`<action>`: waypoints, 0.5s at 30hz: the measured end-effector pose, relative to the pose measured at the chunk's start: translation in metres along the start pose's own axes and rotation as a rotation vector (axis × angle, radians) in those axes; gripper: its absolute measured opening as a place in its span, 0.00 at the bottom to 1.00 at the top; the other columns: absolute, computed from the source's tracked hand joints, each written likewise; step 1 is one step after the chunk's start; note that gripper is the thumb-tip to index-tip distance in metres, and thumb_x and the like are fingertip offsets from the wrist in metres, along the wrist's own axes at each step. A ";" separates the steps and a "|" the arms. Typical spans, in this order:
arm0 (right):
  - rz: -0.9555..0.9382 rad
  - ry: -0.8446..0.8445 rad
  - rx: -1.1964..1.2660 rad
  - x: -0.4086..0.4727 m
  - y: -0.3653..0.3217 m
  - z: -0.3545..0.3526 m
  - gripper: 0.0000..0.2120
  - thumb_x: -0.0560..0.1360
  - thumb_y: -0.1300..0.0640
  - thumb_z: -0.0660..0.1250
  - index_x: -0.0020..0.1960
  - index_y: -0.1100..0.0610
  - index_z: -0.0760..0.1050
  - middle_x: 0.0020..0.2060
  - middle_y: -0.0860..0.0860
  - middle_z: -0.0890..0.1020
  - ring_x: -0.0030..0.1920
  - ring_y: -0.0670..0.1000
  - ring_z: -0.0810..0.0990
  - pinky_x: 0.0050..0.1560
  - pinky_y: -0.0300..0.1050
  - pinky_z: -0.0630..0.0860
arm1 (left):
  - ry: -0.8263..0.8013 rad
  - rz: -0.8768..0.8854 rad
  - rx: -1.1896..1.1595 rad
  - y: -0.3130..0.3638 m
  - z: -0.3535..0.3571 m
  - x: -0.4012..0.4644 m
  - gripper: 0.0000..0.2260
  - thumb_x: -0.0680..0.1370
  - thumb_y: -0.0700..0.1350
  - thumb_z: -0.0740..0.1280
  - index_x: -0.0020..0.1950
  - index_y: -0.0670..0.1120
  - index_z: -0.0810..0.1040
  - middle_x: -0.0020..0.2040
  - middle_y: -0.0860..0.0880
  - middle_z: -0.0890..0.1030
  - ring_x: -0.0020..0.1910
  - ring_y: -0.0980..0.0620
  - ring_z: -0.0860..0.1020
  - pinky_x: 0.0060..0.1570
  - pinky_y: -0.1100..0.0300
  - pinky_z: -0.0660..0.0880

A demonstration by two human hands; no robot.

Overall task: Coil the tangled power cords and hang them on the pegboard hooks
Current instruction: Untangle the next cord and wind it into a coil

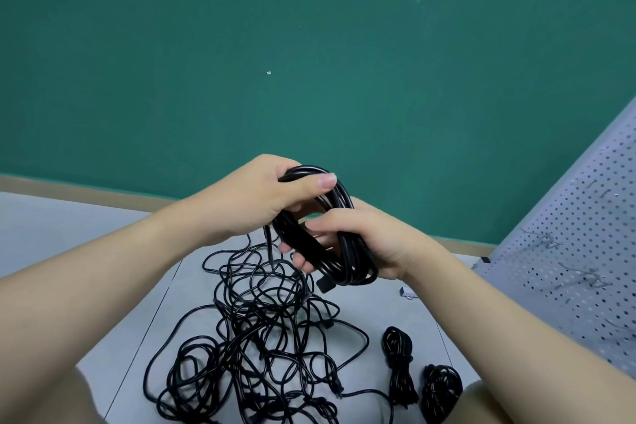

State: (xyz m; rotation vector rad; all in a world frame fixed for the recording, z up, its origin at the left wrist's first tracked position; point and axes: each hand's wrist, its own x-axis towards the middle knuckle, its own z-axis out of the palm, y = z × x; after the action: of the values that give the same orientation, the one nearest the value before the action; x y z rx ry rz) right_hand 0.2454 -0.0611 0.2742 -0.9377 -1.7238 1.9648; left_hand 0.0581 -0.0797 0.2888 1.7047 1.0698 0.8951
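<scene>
Closest to my view, two bare forearms reach in from the bottom corners, and below them a big tangled heap of thin black power cords [261, 337] sprawls over the pale grey tiled floor [113, 330]. Just right of that heap I see two small black cord bundles already wound up, one narrow and tied at the middle [399, 365], the other a rounder coil [442, 389] beside it. Above the heap, I have both hands on a thick coil of black power cord [327, 234] held in the air: my left hand [275, 200] curls over its top with the thumb pressed across the strands, and my right hand [364, 241] wraps round its lower right side, fingers closed on the loops. One strand drops from the coil down into the tangle. A white perforated metal pegboard [568, 251] with thin wire hooks [592, 279] leans at the right edge, and a green wall [309, 62] fills the background.
</scene>
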 end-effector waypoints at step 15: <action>0.073 0.067 -0.087 0.000 0.004 0.039 0.05 0.73 0.69 0.69 0.46 0.62 0.77 0.31 0.55 0.73 0.32 0.52 0.71 0.38 0.48 0.75 | 0.271 0.076 0.461 0.002 0.008 0.005 0.34 0.73 0.74 0.53 0.30 0.43 0.60 0.28 0.47 0.59 0.28 0.49 0.57 0.30 0.54 0.58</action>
State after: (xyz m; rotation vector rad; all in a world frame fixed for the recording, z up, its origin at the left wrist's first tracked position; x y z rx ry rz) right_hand 0.2197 -0.0907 0.2717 -1.0981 -1.7735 1.8934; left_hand 0.0677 -0.0781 0.2889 2.0491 1.4893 1.0023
